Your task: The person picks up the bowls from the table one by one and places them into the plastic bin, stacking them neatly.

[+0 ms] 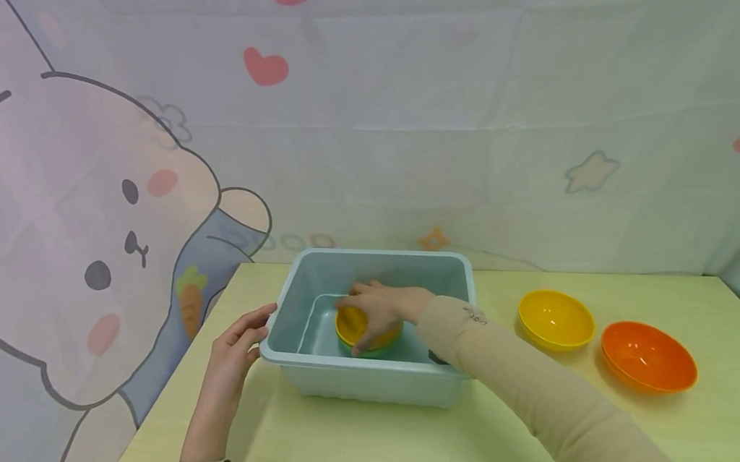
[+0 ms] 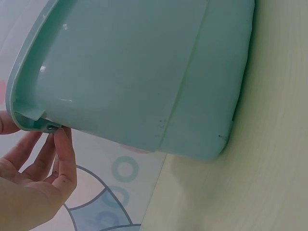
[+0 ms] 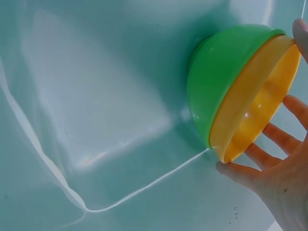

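A light blue plastic tub point(image 1: 369, 383) stands on the table. My left hand point(image 1: 237, 346) grips the rim at its left end; in the left wrist view the fingers point(image 2: 66, 159) curl up under the lip, with the thumb on the other side. Inside the tub, a yellow bowl point(image 3: 260, 108) sits nested in a green bowl point(image 3: 216, 72). My right hand point(image 1: 381, 313) reaches in from above and spans the yellow bowl, holding it by the rim with thumb and fingers spread. In the head view this hand hides much of both bowls.
To the right of the tub, another yellow bowl point(image 1: 556, 319) and an orange bowl point(image 1: 649, 356) stand upright side by side on the pale table point(image 1: 361, 449). A printed cloth point(image 1: 390, 150) hangs directly behind the table. The tub's walls surround my right hand.
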Available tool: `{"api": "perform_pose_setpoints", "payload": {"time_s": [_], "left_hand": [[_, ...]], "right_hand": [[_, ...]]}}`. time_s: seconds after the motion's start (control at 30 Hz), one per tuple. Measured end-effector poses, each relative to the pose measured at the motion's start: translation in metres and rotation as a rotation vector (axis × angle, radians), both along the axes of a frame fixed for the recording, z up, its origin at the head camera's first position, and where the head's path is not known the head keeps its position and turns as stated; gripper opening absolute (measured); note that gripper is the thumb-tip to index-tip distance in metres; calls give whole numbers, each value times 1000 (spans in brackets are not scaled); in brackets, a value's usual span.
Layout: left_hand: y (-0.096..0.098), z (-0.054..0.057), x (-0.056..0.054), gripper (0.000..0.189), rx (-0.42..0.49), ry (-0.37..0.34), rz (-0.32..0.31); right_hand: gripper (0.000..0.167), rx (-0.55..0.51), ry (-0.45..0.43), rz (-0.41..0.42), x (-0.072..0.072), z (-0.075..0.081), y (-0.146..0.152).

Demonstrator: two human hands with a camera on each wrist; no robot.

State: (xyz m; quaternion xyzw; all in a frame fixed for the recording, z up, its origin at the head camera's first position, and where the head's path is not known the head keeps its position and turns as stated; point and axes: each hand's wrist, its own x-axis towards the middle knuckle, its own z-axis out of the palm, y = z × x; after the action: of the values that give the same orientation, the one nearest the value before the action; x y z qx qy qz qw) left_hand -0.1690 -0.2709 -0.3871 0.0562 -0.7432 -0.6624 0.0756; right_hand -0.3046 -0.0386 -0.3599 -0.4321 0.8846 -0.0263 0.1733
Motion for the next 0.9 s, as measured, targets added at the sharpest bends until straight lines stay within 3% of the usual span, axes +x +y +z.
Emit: {"api": "perform_pose_setpoints", "payload": {"time_s": [0.5, 0.9], "left_hand": [[1, 2, 0, 40, -19, -48, 13], [0, 2, 1, 41, 1, -22, 4]], "right_hand": [[83, 4, -1, -3, 1, 8, -4], [77, -9, -35, -24, 4, 37, -4]]}}
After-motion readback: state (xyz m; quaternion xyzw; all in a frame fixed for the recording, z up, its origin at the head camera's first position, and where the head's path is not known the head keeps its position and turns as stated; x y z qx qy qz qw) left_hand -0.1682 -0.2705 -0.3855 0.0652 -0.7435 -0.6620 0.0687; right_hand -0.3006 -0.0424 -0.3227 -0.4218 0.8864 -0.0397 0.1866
